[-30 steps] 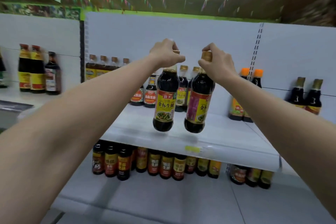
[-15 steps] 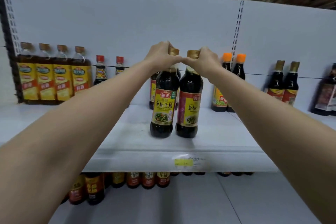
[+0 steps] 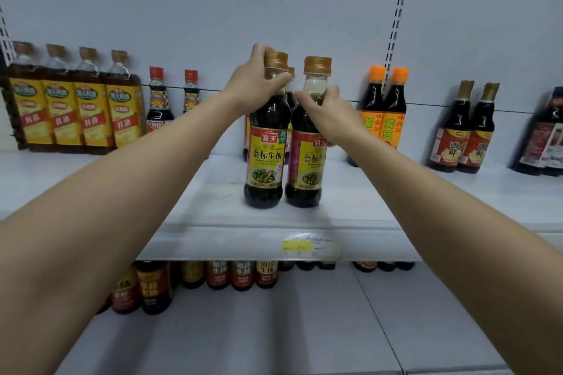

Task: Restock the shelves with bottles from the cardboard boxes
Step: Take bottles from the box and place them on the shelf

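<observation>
Two dark soy sauce bottles with gold caps and yellow-red labels stand upright side by side on the white middle shelf [image 3: 213, 222]. My left hand [image 3: 254, 82] grips the neck of the left bottle [image 3: 265, 158] just under its cap. My right hand [image 3: 327, 114] wraps the neck and shoulder of the right bottle [image 3: 306, 164], whose cap is uncovered. Both bottle bases rest on the shelf near its front edge. More bottles of the same kind stand behind them, mostly hidden. No cardboard box is in view.
On the same shelf stand yellow-labelled bottles [image 3: 76, 106] at far left, two red-capped bottles [image 3: 158, 100], orange-capped bottles [image 3: 384, 106] and dark bottles [image 3: 466, 131] to the right. The lower shelf [image 3: 274, 329] carries a row of bottles at its back. A price tag [image 3: 307, 245] marks the shelf edge.
Both bottles came down from mid-air and now stand on the shelf. My right hand slid from the cap down to the neck. The camera moved closer.
</observation>
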Tool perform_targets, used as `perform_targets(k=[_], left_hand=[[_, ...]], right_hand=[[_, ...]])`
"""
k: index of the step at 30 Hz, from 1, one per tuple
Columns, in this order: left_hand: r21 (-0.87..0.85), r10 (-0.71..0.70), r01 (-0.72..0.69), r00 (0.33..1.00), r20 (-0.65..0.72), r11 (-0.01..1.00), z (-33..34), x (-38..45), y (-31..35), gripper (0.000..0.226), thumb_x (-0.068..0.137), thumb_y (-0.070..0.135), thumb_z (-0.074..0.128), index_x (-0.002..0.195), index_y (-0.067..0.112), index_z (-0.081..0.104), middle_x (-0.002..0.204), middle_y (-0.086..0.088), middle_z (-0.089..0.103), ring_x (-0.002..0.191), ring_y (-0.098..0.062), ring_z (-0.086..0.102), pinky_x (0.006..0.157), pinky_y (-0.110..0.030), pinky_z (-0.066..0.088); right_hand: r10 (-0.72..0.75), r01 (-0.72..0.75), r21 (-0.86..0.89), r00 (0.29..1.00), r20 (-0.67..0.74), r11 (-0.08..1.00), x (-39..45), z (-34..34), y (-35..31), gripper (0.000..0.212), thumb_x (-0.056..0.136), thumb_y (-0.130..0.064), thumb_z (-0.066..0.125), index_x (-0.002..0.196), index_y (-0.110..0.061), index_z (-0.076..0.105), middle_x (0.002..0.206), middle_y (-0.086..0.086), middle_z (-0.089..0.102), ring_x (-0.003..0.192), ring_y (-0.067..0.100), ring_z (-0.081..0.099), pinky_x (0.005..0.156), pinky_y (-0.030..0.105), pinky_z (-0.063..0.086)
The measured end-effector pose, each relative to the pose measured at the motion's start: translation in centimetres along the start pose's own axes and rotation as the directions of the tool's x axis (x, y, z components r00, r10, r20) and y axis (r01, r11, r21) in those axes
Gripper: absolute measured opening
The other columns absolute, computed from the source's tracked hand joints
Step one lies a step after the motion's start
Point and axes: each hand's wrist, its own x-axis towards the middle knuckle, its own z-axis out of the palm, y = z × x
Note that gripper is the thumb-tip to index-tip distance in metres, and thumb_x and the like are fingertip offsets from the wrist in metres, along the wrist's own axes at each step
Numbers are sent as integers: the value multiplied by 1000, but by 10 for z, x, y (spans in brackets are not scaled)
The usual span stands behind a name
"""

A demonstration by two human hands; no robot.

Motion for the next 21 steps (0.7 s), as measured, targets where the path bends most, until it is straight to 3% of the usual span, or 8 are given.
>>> perform_targets(k=[5,8,13,17,21], left_hand=[[15,-97,96,995,24,995,2,-22,-6,51,94,40,54,133,12,37,119,-5,57,113,-22,53,97,-33,43],[91,-160,158,987,21,983,9,-35,-12,56,95,46,48,136,10,36,130,-11,50,131,-29,35,107,-45,35],[12,-199,199,979,52,980,17,-53,-20,77,85,41,64,143,11,23,136,-12,44,127,-30,42,104,-50,39],[-11,-256,257,965,61,966,18,-64,-19,98,74,26,77,147,15,13,139,-13,40,126,-30,43,104,-49,41],[47,-460,459,869,182,887,20,-84,-26,88,75,16,78,140,5,20,128,-12,49,121,-30,49,96,-37,44]], right_hand=[[31,-42,149,997,72,988,-20,4,9,68,88,-66,45,130,-15,30,113,8,58,96,31,63,75,47,59],[39,-64,182,990,134,981,-31,10,18,63,88,-53,57,130,-20,25,115,10,58,93,32,64,71,46,59],[90,-123,96,950,298,988,-53,23,41,51,88,-36,65,120,-14,31,115,13,56,89,31,65,63,38,59],[84,-110,60,940,331,992,-67,28,60,47,89,-39,63,120,-11,41,110,8,57,91,28,63,76,43,58],[51,-70,52,950,307,996,-72,31,68,48,89,-40,64,123,-10,48,116,9,61,105,27,58,84,36,47]])
